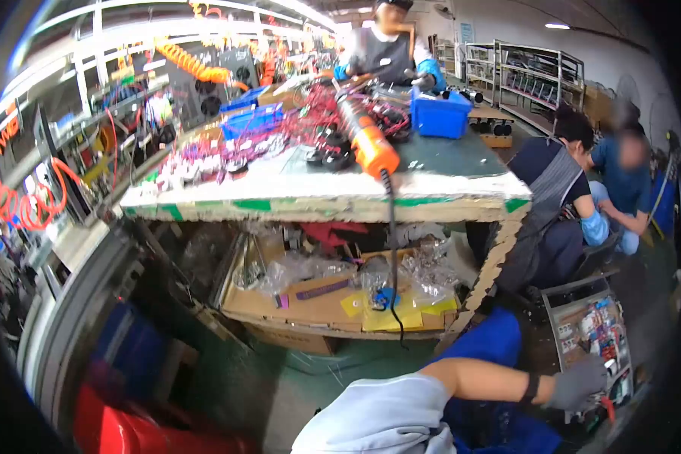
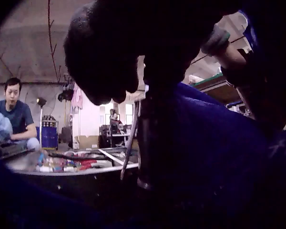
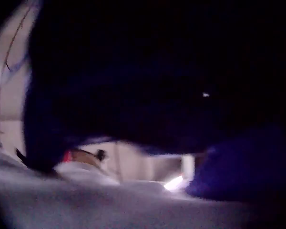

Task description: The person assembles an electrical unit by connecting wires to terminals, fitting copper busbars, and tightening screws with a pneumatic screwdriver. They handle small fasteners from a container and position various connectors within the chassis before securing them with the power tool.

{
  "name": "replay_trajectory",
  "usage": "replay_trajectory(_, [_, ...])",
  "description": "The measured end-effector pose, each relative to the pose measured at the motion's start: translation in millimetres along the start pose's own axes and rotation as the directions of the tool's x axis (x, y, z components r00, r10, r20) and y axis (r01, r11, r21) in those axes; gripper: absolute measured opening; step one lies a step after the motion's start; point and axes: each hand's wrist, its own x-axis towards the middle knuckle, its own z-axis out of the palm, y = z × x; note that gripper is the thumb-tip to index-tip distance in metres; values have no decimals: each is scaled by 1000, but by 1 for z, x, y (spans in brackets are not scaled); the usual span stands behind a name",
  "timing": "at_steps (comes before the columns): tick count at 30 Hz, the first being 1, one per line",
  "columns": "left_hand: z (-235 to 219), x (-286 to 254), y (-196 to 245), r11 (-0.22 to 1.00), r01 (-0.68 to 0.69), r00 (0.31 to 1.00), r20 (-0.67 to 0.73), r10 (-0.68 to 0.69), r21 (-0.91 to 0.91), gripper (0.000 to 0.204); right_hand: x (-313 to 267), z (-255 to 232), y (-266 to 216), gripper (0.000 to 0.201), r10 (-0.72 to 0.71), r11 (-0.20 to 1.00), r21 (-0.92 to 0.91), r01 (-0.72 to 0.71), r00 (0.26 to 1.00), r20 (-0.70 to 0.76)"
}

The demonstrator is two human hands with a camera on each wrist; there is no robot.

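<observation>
My left hand (image 1: 579, 386), in a grey glove with a black band behind it, reaches to the near end of a metal tray (image 1: 560, 314). In the left wrist view it is a dark silhouette with curled fingers, gripping a dark cylindrical object (image 2: 145, 143) that stands upright with a ring near its lower end. A red piece (image 1: 609, 408) shows beside the fingertips. Another gloved hand (image 2: 217, 40) is small at the upper right of that view, apparently my right; what it holds I cannot tell. The right wrist view is dark and blurred, showing blue and pale cloth.
Red, blue and white small parts (image 1: 601, 329) fill the tray. A workbench (image 1: 318, 185) carries wiring, a blue bin (image 1: 439, 113) and an orange tool (image 1: 374, 151) whose black cord hangs over the edge. Two people crouch beyond the tray; another stands behind the bench. Blue cloth (image 1: 492, 333) covers my lap.
</observation>
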Motion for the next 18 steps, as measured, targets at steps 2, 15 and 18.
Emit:
replay_trajectory(2, [-25,46,11,997,-74,997,5,74,25,44,12,18,-18,20,-24,999,51,19,994,104])
replay_trajectory(15, [-8,153,143,786,-512,834,19,552,-346,35,-38,80,-163,18,-329,849,-482,216,930,-163])
replay_trajectory(18, [-6,143,155,721,-221,729,380,570,-656,56,-40,90,-179,20,-419,779,-553,294,901,-111])
